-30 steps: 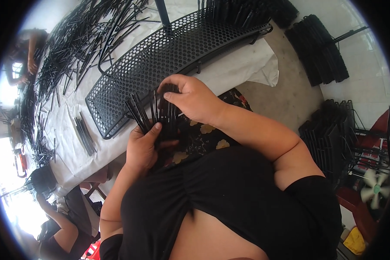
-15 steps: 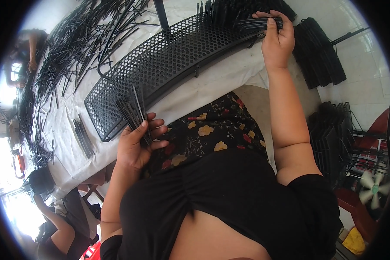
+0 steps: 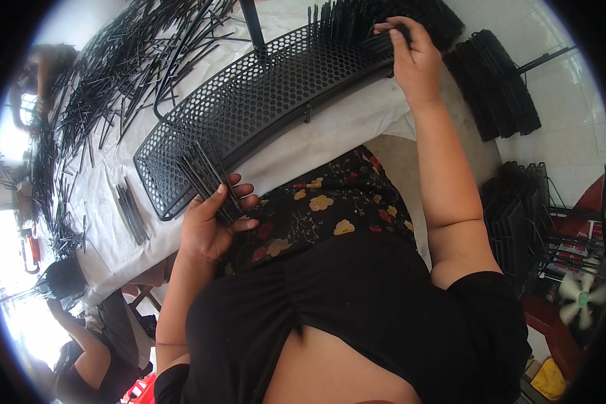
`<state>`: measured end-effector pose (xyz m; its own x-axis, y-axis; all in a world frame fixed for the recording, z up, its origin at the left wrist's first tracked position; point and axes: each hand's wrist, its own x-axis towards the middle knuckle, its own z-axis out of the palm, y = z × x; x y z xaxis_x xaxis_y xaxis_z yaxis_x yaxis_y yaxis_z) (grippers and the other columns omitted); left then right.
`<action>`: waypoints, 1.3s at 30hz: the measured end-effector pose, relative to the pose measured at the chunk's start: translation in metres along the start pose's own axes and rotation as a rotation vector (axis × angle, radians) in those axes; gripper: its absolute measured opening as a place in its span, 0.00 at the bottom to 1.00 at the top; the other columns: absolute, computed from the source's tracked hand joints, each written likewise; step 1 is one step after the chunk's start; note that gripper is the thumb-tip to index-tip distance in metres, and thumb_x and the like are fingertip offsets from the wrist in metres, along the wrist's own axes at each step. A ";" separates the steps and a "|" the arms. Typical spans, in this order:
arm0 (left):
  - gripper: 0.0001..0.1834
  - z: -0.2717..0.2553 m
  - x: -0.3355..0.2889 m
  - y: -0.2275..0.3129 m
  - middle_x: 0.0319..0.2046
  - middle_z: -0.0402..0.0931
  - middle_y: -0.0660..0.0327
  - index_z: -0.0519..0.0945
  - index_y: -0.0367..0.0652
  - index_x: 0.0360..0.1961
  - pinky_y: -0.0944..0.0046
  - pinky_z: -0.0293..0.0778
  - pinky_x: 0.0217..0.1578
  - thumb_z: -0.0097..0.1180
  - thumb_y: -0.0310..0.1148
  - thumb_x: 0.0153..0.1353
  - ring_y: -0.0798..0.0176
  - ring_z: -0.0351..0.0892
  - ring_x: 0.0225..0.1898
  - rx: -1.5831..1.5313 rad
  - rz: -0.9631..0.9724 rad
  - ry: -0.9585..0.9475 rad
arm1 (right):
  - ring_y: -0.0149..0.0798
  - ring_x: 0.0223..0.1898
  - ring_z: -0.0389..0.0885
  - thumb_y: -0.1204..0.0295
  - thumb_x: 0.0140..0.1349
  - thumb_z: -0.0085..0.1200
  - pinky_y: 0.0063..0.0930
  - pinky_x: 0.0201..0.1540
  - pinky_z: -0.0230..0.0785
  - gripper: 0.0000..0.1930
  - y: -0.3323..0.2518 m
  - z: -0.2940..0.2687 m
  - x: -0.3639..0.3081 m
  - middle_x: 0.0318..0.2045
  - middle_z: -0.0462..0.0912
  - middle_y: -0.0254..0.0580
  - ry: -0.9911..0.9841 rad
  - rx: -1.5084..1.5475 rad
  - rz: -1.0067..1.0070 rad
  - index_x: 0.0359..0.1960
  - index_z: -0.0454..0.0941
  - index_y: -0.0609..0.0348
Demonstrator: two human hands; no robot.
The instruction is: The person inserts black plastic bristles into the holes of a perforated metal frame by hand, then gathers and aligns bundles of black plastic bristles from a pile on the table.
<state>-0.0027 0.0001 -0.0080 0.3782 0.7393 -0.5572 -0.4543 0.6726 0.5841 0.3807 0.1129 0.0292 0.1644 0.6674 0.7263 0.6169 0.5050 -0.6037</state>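
Observation:
A long, curved black panel with a honeycomb of holes lies across the white-covered table in front of me. Fingers and thumb of my left hand close on a loose bundle of thin black strips, fanned out over the panel's near left end. At the far right end, my right hand grips more dark strips, partly hidden by the fingers, low over the panel. Upright black strips stand close together along the panel's far edge, just left of that hand.
A tangled heap of black strips covers the table's far left. One small bundle lies on the white sheet. Dark stacked pieces stand at the right, above a rack and a fan. Another person sits lower left.
My right hand has shifted a little left with its strips, further over the panel. The left hand stays almost in place, its strips tilted slightly differently.

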 end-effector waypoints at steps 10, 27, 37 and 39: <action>0.18 -0.001 -0.003 -0.001 0.44 0.79 0.49 0.70 0.38 0.57 0.52 0.84 0.32 0.49 0.35 0.69 0.52 0.82 0.43 0.095 0.017 0.052 | 0.53 0.58 0.73 0.68 0.64 0.52 0.45 0.60 0.62 0.16 -0.005 0.000 0.033 0.52 0.78 0.57 -0.135 0.020 -0.326 0.52 0.78 0.58; 0.14 0.005 -0.011 0.004 0.39 0.81 0.53 0.72 0.37 0.51 0.66 0.77 0.22 0.50 0.34 0.69 0.60 0.83 0.32 0.165 0.109 0.173 | 0.55 0.69 0.60 0.62 0.69 0.48 0.44 0.69 0.51 0.22 0.019 -0.023 0.034 0.66 0.68 0.42 -0.372 -0.723 -0.168 0.65 0.68 0.44; 0.15 0.030 -0.013 -0.003 0.41 0.79 0.54 0.71 0.40 0.55 0.59 0.84 0.31 0.49 0.32 0.69 0.58 0.82 0.40 0.005 -0.001 -0.002 | 0.25 0.29 0.77 0.66 0.67 0.56 0.19 0.32 0.70 0.11 -0.123 0.069 -0.079 0.29 0.81 0.36 -0.723 0.517 0.871 0.34 0.78 0.62; 0.16 0.025 0.000 -0.010 0.44 0.78 0.52 0.71 0.41 0.55 0.58 0.84 0.32 0.50 0.31 0.69 0.56 0.82 0.42 -0.056 -0.075 -0.026 | 0.25 0.28 0.77 0.63 0.65 0.58 0.19 0.29 0.69 0.12 -0.127 0.100 -0.111 0.28 0.80 0.34 -0.799 0.702 1.020 0.36 0.77 0.60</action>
<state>0.0219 -0.0059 0.0010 0.4336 0.6880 -0.5820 -0.4680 0.7238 0.5070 0.2071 0.0294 -0.0077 -0.3137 0.8899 -0.3313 -0.0317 -0.3585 -0.9330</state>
